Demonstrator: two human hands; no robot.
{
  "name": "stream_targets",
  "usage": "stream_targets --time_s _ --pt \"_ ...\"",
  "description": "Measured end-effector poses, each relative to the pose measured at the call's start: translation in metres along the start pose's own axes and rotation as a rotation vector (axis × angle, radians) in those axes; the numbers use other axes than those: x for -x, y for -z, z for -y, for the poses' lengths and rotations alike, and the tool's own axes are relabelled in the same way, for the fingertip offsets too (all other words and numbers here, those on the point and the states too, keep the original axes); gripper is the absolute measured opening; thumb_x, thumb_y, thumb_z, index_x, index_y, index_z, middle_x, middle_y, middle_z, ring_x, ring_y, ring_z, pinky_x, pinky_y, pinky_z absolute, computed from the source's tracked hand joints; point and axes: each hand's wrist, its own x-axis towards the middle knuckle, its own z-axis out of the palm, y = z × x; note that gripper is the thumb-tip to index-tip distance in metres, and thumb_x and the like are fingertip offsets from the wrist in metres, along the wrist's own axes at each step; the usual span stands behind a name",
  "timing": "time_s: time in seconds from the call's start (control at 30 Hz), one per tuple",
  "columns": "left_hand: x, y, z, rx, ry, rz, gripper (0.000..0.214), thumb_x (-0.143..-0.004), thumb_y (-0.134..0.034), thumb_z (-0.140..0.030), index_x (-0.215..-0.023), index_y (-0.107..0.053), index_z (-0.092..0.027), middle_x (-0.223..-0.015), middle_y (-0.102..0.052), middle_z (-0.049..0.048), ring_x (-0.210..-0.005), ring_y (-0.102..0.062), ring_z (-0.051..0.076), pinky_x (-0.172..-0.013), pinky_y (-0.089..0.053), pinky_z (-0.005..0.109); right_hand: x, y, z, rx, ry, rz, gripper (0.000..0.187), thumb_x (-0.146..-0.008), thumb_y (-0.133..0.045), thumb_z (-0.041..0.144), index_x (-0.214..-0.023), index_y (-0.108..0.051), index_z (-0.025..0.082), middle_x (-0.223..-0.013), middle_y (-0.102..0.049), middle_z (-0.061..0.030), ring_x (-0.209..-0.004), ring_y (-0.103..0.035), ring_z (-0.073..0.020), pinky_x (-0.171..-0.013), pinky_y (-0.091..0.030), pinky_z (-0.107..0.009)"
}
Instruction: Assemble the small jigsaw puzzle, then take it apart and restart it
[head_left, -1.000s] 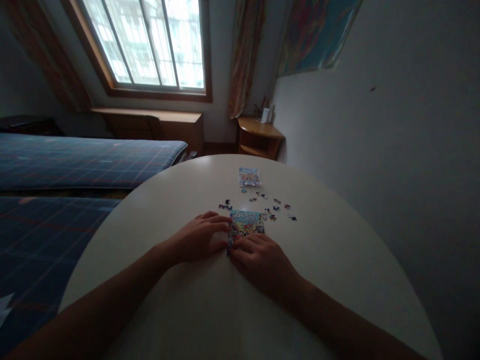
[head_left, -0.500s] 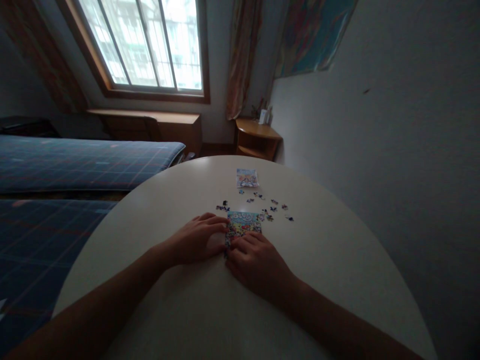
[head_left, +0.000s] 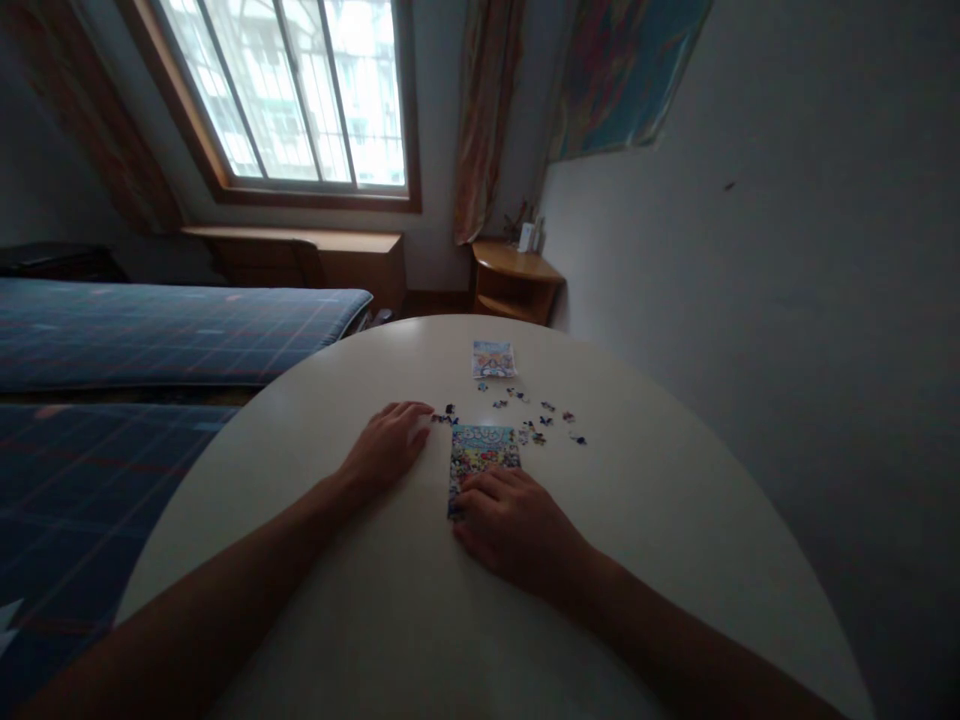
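Observation:
A partly assembled jigsaw puzzle [head_left: 480, 445], printed in many colours, lies flat on the white round table [head_left: 360, 630]. My right hand [head_left: 506, 520] rests over its lower right part with fingers bent and pressed down on it; whatever is beneath them is hidden. Left of the puzzle, my left hand [head_left: 390, 440] lies low over the table, fingers stretched forward and nothing visible in them. Its fingertips are beside a small cluster of loose puzzle pieces [head_left: 450, 410].
More loose puzzle pieces [head_left: 547, 421] are scattered beyond and to the right of the puzzle. A small picture sheet [head_left: 493, 360] lies toward the far edge. Past the table are a plaid mattress [head_left: 187, 330], a corner shelf [head_left: 517, 262] and a desk [head_left: 337, 240].
My left hand has come off the puzzle's left edge and moved left and slightly away from me, to the loose pieces. My right hand stays on the puzzle.

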Motion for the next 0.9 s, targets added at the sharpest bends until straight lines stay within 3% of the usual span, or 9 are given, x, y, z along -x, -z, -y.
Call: stream_targets --time_s 0.13,0.23,0.4,0.57,0.7,0.9 --pt "0.002 -0.002 0.005 -0.045 0.070 -0.012 0.034 -0.092 -0.052 -0.027 -0.122 -0.060 -0.017 -0.128 -0.064 0.0100 -0.121 -0.054 0.030 -0.107 -0.042 0.049 0.001 0.004 -0.008 -0.049 -0.057 -0.080 0.020 -0.088 -0.067 0.030 -0.105 -0.069 0.020 -0.109 -0.072 -0.0069 -0.104 -0.065 -0.0242 -0.096 -0.048 -0.041" --pt "0.004 -0.002 0.008 -0.061 0.088 -0.006 0.033 -0.092 -0.052 -0.031 -0.120 -0.061 -0.017 -0.131 -0.061 0.0105 -0.123 -0.052 0.031 -0.108 -0.041 0.050 0.004 0.016 -0.030 -0.075 -0.160 -0.148 0.015 -0.089 -0.064 0.028 -0.101 -0.070 0.022 -0.104 -0.073 -0.0049 -0.098 -0.066 -0.0227 -0.092 -0.049 -0.041" --pt "0.004 -0.002 0.009 -0.064 0.085 0.011 0.032 -0.093 -0.049 -0.033 -0.119 -0.062 -0.020 -0.132 -0.060 0.0095 -0.123 -0.052 0.029 -0.107 -0.042 0.049 0.020 0.036 -0.109 -0.009 -0.478 -0.363 0.021 -0.091 -0.057 0.031 -0.099 -0.070 0.018 -0.102 -0.073 -0.0092 -0.094 -0.067 -0.0237 -0.089 -0.051 -0.041" --pt "0.004 -0.002 0.010 -0.066 0.081 0.016 0.034 -0.093 -0.048 -0.034 -0.120 -0.062 -0.018 -0.133 -0.059 0.0106 -0.124 -0.052 0.030 -0.108 -0.042 0.049 0.043 0.024 -0.181 0.198 -0.754 -0.469 0.036 -0.086 -0.053 0.029 -0.114 -0.067 0.011 -0.119 -0.066 -0.0182 -0.115 -0.059 -0.0304 -0.102 -0.044 -0.045" --pt "0.004 -0.002 0.009 -0.072 0.074 0.024 0.036 -0.094 -0.047 -0.034 -0.123 -0.062 -0.019 -0.134 -0.059 0.0110 -0.124 -0.052 0.030 -0.108 -0.042 0.051 0.049 0.007 -0.198 0.235 -0.871 -0.376 0.043 -0.089 -0.050 0.035 -0.118 -0.066 0.009 -0.126 -0.063 -0.0200 -0.119 -0.057 -0.0305 -0.106 -0.040 -0.043" --pt "0.005 -0.001 0.006 -0.029 -0.032 0.070 0.045 -0.097 -0.040 -0.028 -0.141 -0.051 -0.024 -0.145 -0.053 0.0066 -0.134 -0.045 0.027 -0.112 -0.038 0.050 0.046 0.004 -0.199 0.255 -0.877 -0.368 0.043 -0.090 -0.048 0.036 -0.119 -0.066 0.010 -0.125 -0.064 -0.0185 -0.116 -0.058 -0.0297 -0.104 -0.043 -0.044"
